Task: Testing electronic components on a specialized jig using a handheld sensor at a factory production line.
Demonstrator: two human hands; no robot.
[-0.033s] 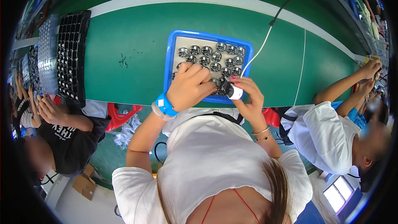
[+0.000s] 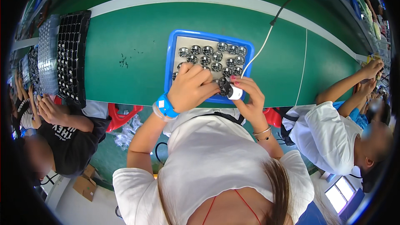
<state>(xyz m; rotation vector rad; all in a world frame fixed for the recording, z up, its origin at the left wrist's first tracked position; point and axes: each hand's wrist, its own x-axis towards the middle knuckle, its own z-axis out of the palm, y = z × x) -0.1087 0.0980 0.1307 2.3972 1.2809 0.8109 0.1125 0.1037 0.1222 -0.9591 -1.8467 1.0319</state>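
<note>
A blue-rimmed tray point(image 2: 170, 58) with a pale lining holds rows of glossy black round parts point(image 2: 217, 56) with bright reflections. Over its near edge, my left hand point(image 2: 193, 86) is bent, thumb and fingers pinched at a dark round part point(image 2: 222, 84) that is partly hidden. My right hand point(image 2: 252, 96) grips a small white device point(image 2: 235, 93) with a black end and a white cord point(image 2: 260, 52). The black end points left, close beside the left fingertips; whether it touches the part I cannot tell.
Small black bits point(image 2: 123, 61) lie on the green table point(image 2: 133, 33) left of the tray. Black compartment trays point(image 2: 71, 58) stand farther left. The cord runs up to a black cable point(image 2: 287, 6) overhead. Co-workers sit on both sides, hands point(image 2: 52, 110) at the left and a forearm point(image 2: 343, 85) at the right.
The white device in my right hand has shifted slightly left, nearer to my left fingertips. My left fingertips have moved a little too; the tray stays put.
</note>
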